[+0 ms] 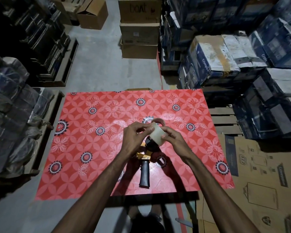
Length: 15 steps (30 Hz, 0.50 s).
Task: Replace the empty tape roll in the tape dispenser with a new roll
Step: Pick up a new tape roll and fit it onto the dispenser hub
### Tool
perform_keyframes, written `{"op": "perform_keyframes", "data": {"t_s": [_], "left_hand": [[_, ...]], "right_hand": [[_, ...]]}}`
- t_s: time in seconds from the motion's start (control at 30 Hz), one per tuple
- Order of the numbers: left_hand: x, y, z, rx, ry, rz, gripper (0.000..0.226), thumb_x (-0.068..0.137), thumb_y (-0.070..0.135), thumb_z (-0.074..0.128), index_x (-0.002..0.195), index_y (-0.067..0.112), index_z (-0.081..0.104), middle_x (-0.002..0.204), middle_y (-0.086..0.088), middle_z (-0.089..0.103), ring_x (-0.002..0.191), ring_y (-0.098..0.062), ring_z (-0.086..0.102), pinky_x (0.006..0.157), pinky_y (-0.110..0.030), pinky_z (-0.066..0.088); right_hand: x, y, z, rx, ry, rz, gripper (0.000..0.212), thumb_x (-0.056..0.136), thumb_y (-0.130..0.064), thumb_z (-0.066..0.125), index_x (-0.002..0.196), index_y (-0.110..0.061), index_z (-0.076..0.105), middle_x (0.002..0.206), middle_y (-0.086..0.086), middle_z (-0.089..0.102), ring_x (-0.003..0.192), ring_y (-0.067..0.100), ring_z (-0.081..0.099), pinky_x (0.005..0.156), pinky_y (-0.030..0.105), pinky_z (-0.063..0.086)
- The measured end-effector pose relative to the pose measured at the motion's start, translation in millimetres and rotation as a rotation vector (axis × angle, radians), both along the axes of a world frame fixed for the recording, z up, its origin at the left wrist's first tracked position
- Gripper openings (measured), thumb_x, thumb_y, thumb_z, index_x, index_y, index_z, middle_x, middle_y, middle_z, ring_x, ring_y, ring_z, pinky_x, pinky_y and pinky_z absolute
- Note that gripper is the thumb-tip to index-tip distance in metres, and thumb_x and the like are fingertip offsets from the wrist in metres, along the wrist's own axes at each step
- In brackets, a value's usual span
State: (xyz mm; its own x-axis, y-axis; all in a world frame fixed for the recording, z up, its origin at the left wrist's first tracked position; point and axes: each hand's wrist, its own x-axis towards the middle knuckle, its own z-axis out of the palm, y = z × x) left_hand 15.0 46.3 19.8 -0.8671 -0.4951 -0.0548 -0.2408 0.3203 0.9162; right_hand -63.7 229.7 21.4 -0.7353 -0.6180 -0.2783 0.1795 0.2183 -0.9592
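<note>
In the head view, both the left hand point(133, 137) and the right hand point(174, 140) grasp a clear tape roll point(156, 134) above the dispenser point(147, 158), which lies on the red patterned table point(91, 148), handle pointing toward the person.

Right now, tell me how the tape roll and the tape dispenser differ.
The tape roll is pale and translucent; the tape dispenser is black with yellow parts. The roll is held up by the left hand and right hand; the dispenser lies on the red table, untouched, handle pointing toward the person.
</note>
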Motion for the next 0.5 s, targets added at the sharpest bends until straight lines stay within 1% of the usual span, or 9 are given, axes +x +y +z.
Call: {"op": "perform_keyframes", "data": {"t_s": [0.1, 0.13, 0.2, 0.23, 0.3, 0.37, 0.43, 0.5], "left_hand": [[0.4, 3.2, 2.0, -0.070, 0.059, -0.015, 0.024, 0.090, 0.035, 0.080, 0.108, 0.019, 0.083, 0.097, 0.007, 0.078, 0.087, -0.002, 0.070, 0.079, -0.022, 0.054], [0.7, 5.3, 4.0, -0.109, 0.079, -0.032, 0.026, 0.090, 0.036, 0.080, 0.109, 0.018, 0.083, 0.099, 0.006, 0.079, 0.089, -0.001, 0.070, 0.081, -0.022, 0.055], [0.6, 8.9, 6.1, -0.174, 0.104, -0.075, 0.032, 0.088, 0.037, 0.082, 0.113, 0.017, 0.082, 0.106, 0.005, 0.080, 0.095, -0.002, 0.071, 0.086, -0.022, 0.056], [0.0, 9.4, 5.9, -0.189, 0.113, -0.089, 0.034, 0.087, 0.037, 0.083, 0.114, 0.016, 0.082, 0.109, 0.004, 0.080, 0.098, -0.002, 0.071, 0.089, -0.023, 0.056], [-2.0, 7.3, 5.1, -0.155, 0.118, -0.086, 0.033, 0.086, 0.035, 0.084, 0.113, 0.017, 0.082, 0.110, 0.005, 0.079, 0.100, -0.003, 0.072, 0.091, -0.028, 0.058], [-3.6, 3.0, 5.6, -0.121, 0.121, -0.090, 0.028, 0.088, 0.034, 0.082, 0.111, 0.018, 0.083, 0.110, 0.005, 0.079, 0.101, -0.004, 0.072, 0.091, -0.033, 0.059], [-4.4, 1.6, 6.5, -0.194, 0.144, -0.119, 0.023, 0.093, 0.030, 0.078, 0.110, 0.016, 0.083, 0.110, 0.002, 0.080, 0.101, -0.007, 0.074, 0.091, -0.036, 0.059], [-4.7, 5.1, 5.1, -0.362, 0.165, -0.159, 0.020, 0.097, 0.024, 0.073, 0.109, 0.011, 0.082, 0.107, -0.003, 0.081, 0.098, -0.016, 0.075, 0.090, -0.037, 0.058]], "right_hand": [[-0.3, 0.4, 1.1, -0.017, 0.061, -0.013, 0.022, 0.101, -0.005, 0.062, 0.119, -0.016, 0.069, 0.098, -0.013, 0.071, 0.092, 0.003, 0.067, 0.081, 0.023, 0.053], [-0.2, 0.2, 1.5, -0.025, 0.088, -0.019, 0.022, 0.099, -0.005, 0.067, 0.120, -0.013, 0.070, 0.100, -0.011, 0.072, 0.093, 0.008, 0.069, 0.080, 0.026, 0.055], [-1.8, -0.2, 1.0, -0.048, 0.101, -0.037, 0.028, 0.096, -0.008, 0.072, 0.124, -0.009, 0.070, 0.109, 0.001, 0.074, 0.100, 0.020, 0.071, 0.084, 0.034, 0.058], [-3.3, -0.3, 0.5, -0.058, 0.096, -0.044, 0.030, 0.096, -0.008, 0.073, 0.126, -0.008, 0.069, 0.112, 0.006, 0.074, 0.103, 0.023, 0.072, 0.086, 0.035, 0.058], [-6.6, 0.3, -1.0, -0.073, 0.077, -0.047, 0.032, 0.098, -0.007, 0.070, 0.129, -0.004, 0.068, 0.115, 0.010, 0.074, 0.104, 0.022, 0.073, 0.086, 0.030, 0.057], [-8.1, 0.9, -1.5, -0.082, 0.049, -0.054, 0.031, 0.099, -0.008, 0.067, 0.130, -0.005, 0.068, 0.115, 0.007, 0.075, 0.105, 0.017, 0.072, 0.086, 0.027, 0.055], [-9.3, 1.0, -1.8, -0.082, 0.027, -0.063, 0.028, 0.101, -0.011, 0.065, 0.129, -0.012, 0.069, 0.116, 0.002, 0.076, 0.107, 0.014, 0.071, 0.089, 0.027, 0.055], [-9.9, 0.3, -2.1, -0.077, 0.024, -0.060, 0.026, 0.102, -0.009, 0.062, 0.126, -0.016, 0.070, 0.113, 0.001, 0.076, 0.106, 0.014, 0.071, 0.089, 0.027, 0.055]]}}
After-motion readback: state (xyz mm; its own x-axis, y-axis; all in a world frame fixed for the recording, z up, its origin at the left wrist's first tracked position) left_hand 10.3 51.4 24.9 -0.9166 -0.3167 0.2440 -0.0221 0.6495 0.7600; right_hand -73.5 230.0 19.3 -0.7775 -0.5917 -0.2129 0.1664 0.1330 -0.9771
